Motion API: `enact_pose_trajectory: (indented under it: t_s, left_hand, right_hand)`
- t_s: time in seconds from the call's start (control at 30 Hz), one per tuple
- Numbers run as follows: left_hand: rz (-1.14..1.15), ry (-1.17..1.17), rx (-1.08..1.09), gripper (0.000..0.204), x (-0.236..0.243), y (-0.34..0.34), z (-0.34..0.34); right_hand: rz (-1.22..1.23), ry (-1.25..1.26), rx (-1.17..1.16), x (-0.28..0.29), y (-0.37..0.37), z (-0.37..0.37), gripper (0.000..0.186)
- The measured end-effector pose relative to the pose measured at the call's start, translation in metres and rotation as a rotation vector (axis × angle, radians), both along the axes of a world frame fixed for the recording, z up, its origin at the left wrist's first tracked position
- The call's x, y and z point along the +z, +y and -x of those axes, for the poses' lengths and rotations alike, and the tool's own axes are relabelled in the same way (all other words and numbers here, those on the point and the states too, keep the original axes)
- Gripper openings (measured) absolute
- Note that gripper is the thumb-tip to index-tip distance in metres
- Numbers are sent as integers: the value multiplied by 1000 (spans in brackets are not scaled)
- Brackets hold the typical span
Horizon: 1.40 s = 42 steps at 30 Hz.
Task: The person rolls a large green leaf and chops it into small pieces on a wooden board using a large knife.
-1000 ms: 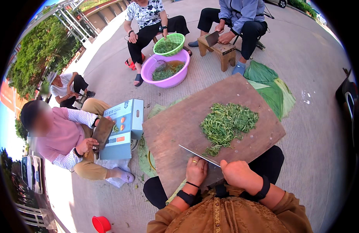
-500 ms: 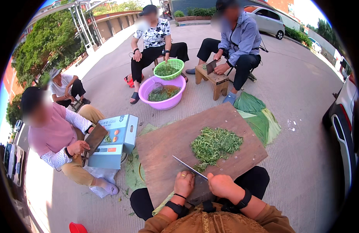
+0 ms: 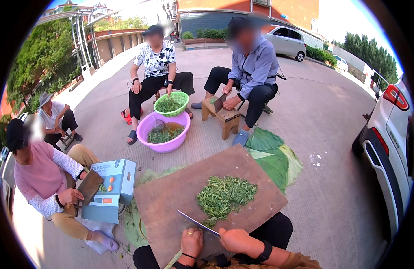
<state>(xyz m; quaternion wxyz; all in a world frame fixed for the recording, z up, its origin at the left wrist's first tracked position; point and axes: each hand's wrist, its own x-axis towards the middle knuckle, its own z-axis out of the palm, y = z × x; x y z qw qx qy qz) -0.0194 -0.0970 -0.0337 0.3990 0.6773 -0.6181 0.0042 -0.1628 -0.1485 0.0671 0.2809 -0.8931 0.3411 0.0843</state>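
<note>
On a brown wooden board (image 3: pixel 164 199) over my lap lies a heap of chopped green leaves (image 3: pixel 225 197). My right hand (image 3: pixel 237 241) is wrapped round the handle of a kitchen knife (image 3: pixel 197 222). Its blade slants up to the left across the board, just below the heap. Beside the blade, near the board's front edge, my left hand (image 3: pixel 191 242) has its fingers curled down against the wood; whatever they hold, if anything, is hidden. A few loose leaves (image 3: pixel 210 222) lie between the heap and the blade.
At left, a co-worker holds a cleaver (image 3: pixel 90 187) over a blue box (image 3: pixel 112 168). Ahead, another holds a green basket (image 3: pixel 172 109) above a purple basin (image 3: pixel 169 147). A third cuts on a wooden stool (image 3: pixel 227 114). Large leaves (image 3: pixel 278 163) lie beyond the board; a white car (image 3: pixel 386 148) stands right.
My view has tilted up and turned right, so the whole scene sits lower and further left. My hands, the knife and the heap keep about the same places on the board.
</note>
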Motion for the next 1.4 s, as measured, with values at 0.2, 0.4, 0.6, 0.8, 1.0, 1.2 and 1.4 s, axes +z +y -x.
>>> enact_pose_trajectory:
  t_s: [0.2,0.4,0.6,0.8,1.0,1.2,1.4]
  left_hand:
    - [17,14,-3,5,-6,-2,3]
    - [-15,55,-29,9,-4,1,0]
    - [-25,29,-25,10,4,2,-2]
    - [8,52,-56,9,3,2,4]
    - [-76,34,-42,10,2,9,1]
    - [-51,9,-52,11,1,8,4]
    - [-41,-3,-51,12,2,9,2]
  right_hand:
    - [-21,2,1,-5,-4,5,20]
    - [-29,-28,39,-10,-8,5,23]
    - [-44,-72,84,-4,-9,5,23]
    - [60,-94,60,-3,-19,19,20]
    - [235,-175,-14,-9,-37,27,15]
    - [312,-305,-153,-13,-43,28,16]
    - [167,-259,-78,-4,-26,34,17]
